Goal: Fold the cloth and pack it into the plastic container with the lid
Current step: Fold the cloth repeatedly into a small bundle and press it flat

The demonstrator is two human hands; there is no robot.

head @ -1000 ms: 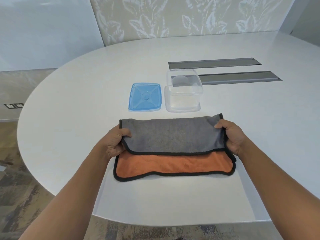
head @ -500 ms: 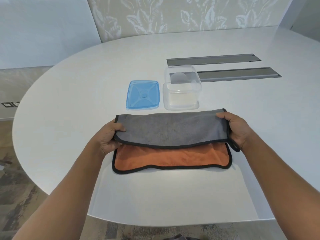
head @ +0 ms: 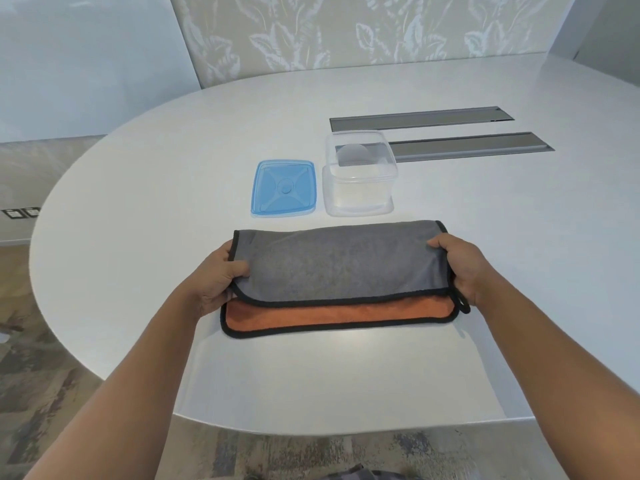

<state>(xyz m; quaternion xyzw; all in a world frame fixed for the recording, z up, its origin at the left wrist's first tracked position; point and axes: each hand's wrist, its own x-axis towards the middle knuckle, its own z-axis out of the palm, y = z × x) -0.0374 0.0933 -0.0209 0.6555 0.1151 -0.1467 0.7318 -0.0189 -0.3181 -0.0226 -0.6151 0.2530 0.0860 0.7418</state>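
Grey flap (head: 341, 259) hides most of orange cloth (head: 332, 315).

1. Bright, even, diffuse light; colours read clean.
2. The white table (head: 485, 271) carries a soft sheen near its front edge.
3. Shadows are faint and short.
4. Wide-angle bending curves the edges.
5. Slight compression softness blurs the carpet (head: 41, 375).

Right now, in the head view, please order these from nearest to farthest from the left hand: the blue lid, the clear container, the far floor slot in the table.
1. Blue lid, just beyond the left hand.
2. Clear container, right of the lid.
3. Far slot, behind the container.
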